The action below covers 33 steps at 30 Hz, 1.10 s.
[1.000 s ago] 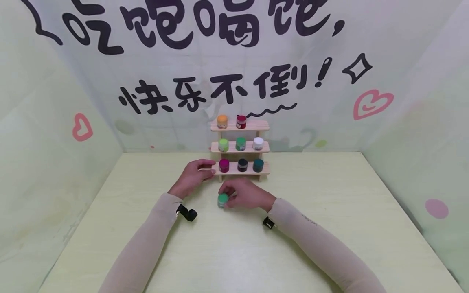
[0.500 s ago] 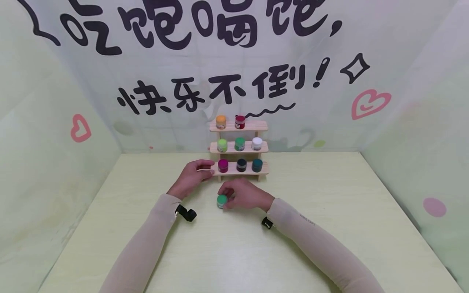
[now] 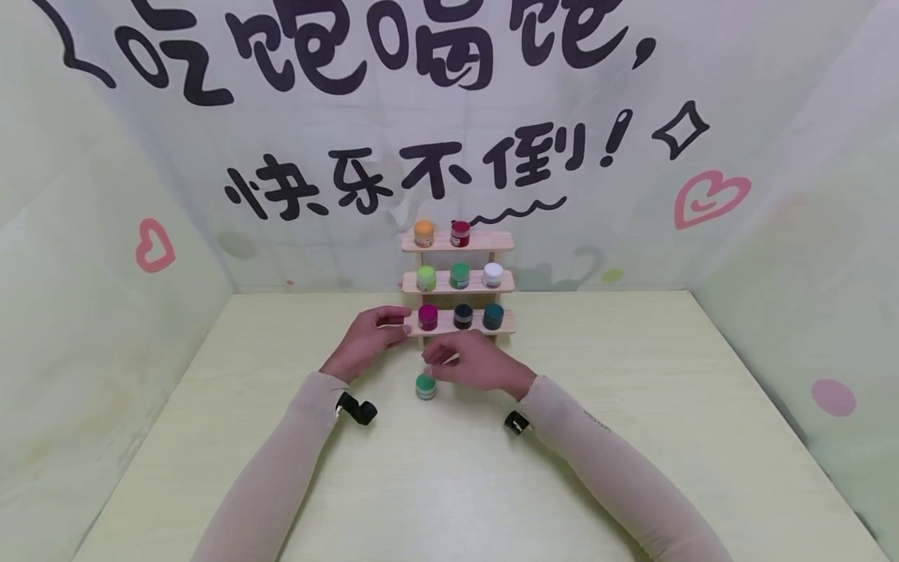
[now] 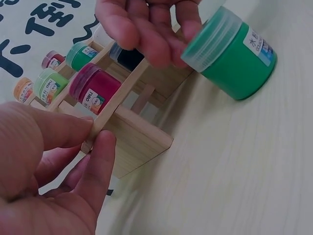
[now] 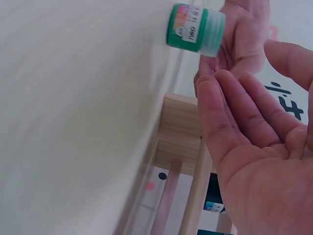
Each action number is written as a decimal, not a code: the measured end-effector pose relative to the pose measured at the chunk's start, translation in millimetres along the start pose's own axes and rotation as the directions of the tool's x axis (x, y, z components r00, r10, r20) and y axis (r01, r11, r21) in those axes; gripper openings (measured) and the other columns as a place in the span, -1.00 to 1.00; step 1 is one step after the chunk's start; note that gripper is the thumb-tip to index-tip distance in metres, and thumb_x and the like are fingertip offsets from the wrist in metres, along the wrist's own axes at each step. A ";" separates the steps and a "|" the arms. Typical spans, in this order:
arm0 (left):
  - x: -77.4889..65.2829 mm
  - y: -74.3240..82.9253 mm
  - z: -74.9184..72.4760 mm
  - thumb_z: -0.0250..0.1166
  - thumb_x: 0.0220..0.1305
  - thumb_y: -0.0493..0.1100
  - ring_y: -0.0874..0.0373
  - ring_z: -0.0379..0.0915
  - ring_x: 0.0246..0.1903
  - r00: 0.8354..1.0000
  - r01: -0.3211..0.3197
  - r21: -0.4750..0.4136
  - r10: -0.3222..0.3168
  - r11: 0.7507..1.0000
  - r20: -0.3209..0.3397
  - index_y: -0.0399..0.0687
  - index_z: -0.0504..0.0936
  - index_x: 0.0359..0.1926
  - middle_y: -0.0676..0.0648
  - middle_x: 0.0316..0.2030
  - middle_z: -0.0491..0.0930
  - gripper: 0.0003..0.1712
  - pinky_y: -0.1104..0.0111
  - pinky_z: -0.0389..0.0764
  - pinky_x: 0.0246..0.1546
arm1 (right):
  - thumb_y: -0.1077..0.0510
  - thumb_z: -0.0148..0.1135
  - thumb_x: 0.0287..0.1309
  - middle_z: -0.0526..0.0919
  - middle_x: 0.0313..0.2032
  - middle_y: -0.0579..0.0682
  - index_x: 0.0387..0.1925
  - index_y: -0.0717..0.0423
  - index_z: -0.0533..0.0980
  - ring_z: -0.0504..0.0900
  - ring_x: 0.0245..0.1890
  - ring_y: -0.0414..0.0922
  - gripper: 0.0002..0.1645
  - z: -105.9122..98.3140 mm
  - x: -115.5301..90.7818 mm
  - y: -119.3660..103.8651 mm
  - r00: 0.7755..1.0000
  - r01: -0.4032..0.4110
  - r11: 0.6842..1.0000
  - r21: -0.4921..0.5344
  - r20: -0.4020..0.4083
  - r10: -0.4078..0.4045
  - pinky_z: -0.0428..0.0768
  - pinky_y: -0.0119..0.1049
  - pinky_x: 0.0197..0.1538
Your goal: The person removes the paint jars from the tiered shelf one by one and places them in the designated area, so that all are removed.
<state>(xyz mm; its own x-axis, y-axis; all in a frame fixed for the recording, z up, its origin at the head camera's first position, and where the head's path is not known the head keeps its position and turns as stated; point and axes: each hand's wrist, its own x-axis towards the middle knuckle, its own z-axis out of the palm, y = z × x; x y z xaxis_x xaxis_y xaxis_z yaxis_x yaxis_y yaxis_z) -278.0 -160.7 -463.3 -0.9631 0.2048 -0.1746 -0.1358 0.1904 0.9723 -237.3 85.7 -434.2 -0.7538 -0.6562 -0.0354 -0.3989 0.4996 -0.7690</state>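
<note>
My left hand [image 3: 365, 339] pinches the left end of the lowest board of a small wooden three-tier rack [image 3: 445, 325]; in the left wrist view the thumb and fingertips meet on that board. On the table in front of the rack stands a green paint jar [image 3: 425, 387] with a clear lid, upright. Just behind and to the right of it is my right hand [image 3: 481, 363], its fingers loosely extended and holding nothing. The right wrist view shows the same jar [image 5: 190, 29] apart from the fingertips.
The bottom tier carries a magenta jar [image 3: 428, 318], a black jar [image 3: 463, 316] and a teal jar [image 3: 493, 317]. Lime [image 3: 426, 279], green and white jars fill the middle tier; orange [image 3: 424, 233] and dark red ones stand on top. A printed cloth wall rises behind.
My right hand has let go of the green jar and lifted slightly back toward the rack. The jar stays on the table; my left hand keeps its hold.
</note>
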 end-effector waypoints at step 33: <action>-14.0 2.0 17.1 0.32 0.47 -0.33 -0.01 0.61 0.25 0.990 0.060 -0.193 -0.083 0.979 -0.114 -0.18 0.44 0.47 -0.26 0.30 0.60 -0.40 0.26 0.72 0.26 | 0.10 0.42 0.38 0.79 -0.11 -0.06 -0.06 0.00 0.69 0.74 -0.08 -0.10 -0.84 -57.3 8.0 -15.4 0.919 0.008 0.996 0.091 -0.392 0.029 0.81 -0.18 0.06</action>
<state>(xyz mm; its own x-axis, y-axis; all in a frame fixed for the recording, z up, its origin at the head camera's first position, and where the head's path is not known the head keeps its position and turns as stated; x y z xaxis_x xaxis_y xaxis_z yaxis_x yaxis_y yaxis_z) -260.8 -146.7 -461.6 -0.9687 0.0772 -0.2359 -0.2355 0.0135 0.9718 -267.1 105.1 -386.1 -0.9093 -0.3672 0.1957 -0.3556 0.4413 -0.8239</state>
